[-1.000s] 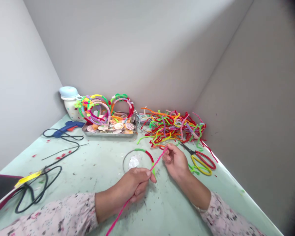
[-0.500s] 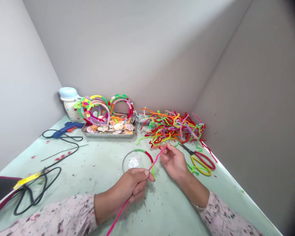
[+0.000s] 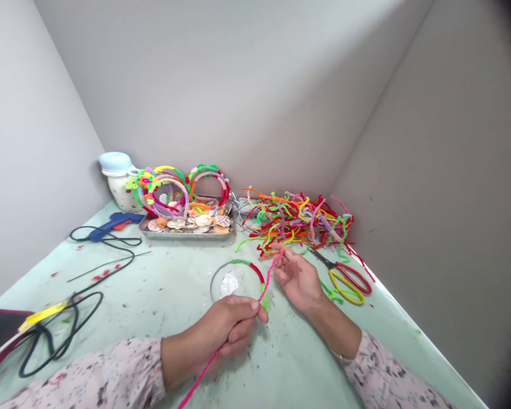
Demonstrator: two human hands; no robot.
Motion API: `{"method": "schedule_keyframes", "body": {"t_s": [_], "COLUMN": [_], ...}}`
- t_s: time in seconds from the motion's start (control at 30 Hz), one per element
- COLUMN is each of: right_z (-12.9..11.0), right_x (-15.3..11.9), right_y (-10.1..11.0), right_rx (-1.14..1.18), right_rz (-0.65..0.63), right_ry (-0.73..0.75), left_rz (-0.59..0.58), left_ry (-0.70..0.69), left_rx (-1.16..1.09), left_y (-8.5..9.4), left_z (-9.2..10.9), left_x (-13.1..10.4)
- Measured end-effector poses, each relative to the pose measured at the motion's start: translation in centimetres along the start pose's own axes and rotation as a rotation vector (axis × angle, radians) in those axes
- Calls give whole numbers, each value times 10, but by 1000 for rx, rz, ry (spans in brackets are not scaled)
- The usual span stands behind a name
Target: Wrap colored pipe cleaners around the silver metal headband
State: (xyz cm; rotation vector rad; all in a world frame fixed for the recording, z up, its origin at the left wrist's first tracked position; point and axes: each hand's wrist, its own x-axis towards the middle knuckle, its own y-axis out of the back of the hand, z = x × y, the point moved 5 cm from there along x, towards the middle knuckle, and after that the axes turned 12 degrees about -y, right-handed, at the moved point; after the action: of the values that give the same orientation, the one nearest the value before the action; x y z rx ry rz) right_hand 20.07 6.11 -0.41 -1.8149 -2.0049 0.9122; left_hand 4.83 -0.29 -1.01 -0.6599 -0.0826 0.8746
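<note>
A bright pink pipe cleaner (image 3: 267, 282) is pinched between the thumb and fingers of my left hand (image 3: 227, 324), its tail hanging down toward the front edge. My right hand (image 3: 298, 279) is closed lightly around its upper end, the index finger stretched out. Beyond my left hand is a thin metal hoop (image 3: 213, 282), wrapped along part of its curve in green, red and light green. The hoop's near side is hidden behind my left hand, so I cannot tell whether the fingers grip it too. A crumpled white scrap (image 3: 230, 282) lies within the ring.
A metal tray (image 3: 187, 235) of seashells bears several wrapped hoops (image 3: 166, 196). To its right spreads a heap of pipe cleaners (image 3: 298, 218); scissors (image 3: 344, 281) lie beside my right hand. At left are a blue glue gun (image 3: 117, 224), black cord (image 3: 130, 258) and white jar (image 3: 119, 182).
My right index finger has straightened and lifted off, while the pink pipe cleaner's upper end bends slightly and sits a little further left. My left hand is nearly still.
</note>
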Motion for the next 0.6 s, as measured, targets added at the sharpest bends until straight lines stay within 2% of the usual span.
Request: {"method": "schedule_keyframes", "body": {"t_s": [0.6], "right_z": [-3], "right_x": [1], "right_y": [4], "right_rx": [9], "right_rz": [43], "right_ry": [33], "left_rz": [-26], "left_ry": [55], "left_rx": [-28], "left_y": [-1], "left_z": [-1], "left_x": [-1]}}
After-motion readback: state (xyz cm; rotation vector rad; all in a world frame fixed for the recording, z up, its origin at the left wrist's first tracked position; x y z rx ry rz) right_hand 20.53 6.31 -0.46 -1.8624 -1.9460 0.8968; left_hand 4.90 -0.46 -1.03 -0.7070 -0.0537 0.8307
